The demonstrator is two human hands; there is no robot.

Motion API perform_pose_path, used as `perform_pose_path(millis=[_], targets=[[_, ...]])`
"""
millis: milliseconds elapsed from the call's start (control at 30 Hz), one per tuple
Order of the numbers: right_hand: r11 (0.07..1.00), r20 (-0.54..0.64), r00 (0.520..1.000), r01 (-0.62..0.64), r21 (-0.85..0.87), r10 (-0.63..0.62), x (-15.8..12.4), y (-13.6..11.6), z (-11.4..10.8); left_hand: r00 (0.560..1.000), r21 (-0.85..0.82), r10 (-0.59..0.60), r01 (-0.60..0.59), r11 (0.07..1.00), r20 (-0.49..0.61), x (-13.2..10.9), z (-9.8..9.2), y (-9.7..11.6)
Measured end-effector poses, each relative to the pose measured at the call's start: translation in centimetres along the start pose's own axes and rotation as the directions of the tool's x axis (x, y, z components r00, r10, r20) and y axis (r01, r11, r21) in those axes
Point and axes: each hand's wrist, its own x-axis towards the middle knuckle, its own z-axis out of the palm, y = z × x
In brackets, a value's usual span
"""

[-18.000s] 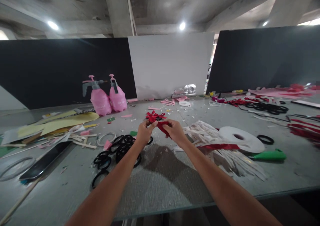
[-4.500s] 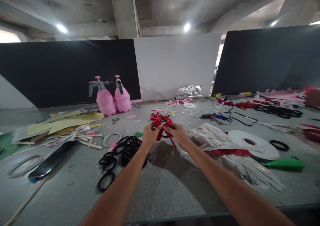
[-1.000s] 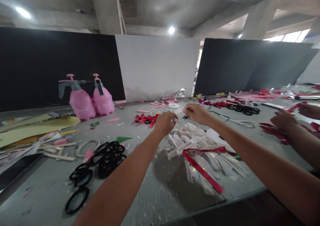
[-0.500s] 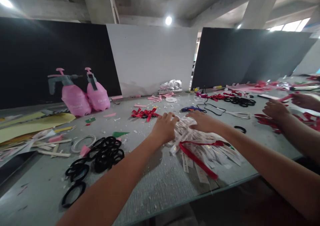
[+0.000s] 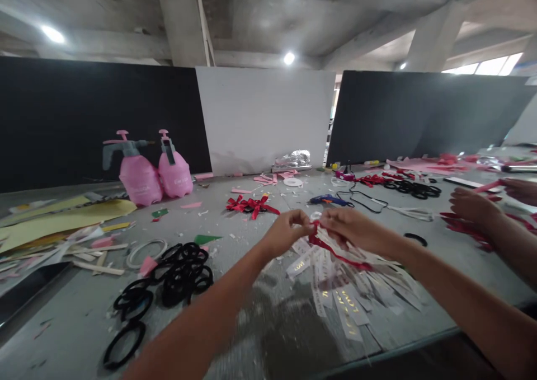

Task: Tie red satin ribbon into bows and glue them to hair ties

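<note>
Both hands are raised over a fanned pile of white printed ribbon strips (image 5: 346, 310) with gold lettering. A narrow red ribbon (image 5: 329, 249) runs from my fingertips down to the right across the pile. My left hand (image 5: 288, 234) pinches its upper end between thumb and forefinger. Close beside it, my right hand (image 5: 348, 230) has its fingers closed on the same ribbon, partly hiding it. Small red bows (image 5: 251, 205) with black bands lie beyond my left hand. To the left, black hair ties (image 5: 184, 273) are heaped on the grey table (image 5: 251, 324).
Two pink spray bottles (image 5: 140, 179) stand at the back left by yellow paper (image 5: 84, 217) and scraps. A blue glue gun (image 5: 329, 200) with a cord lies behind my hands. At right, a co-worker's hand (image 5: 474, 203) holds a pink-red strip above red ribbons.
My hands have risen off the white strips. The red ribbon that lay across the pile is now pinched and lifted at one end. The view has tilted up slightly.
</note>
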Motion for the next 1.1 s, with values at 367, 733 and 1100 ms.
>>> perform_pose_path(millis=[367,733,1100], targets=[[0.669,-0.051,0.957,0.238,0.704,-0.287,5.7,-7.7,1.9,0.988,-0.554,-0.135,0.07,0.829,-0.078,-3.0,-6.7,6.1],[0.964,0.022,0.973,0.233,-0.125,-0.232,6.1,-2.4,12.3,0.882,-0.639,-0.193,-0.145,0.756,-0.429,-5.7,-11.9,1.5],[0.886,0.118,0.966,0.258,-0.384,-0.23,6.2,-1.7,18.9,0.834,-0.736,-0.229,-0.274,0.619,-0.503,-6.8,-13.7,0.5]])
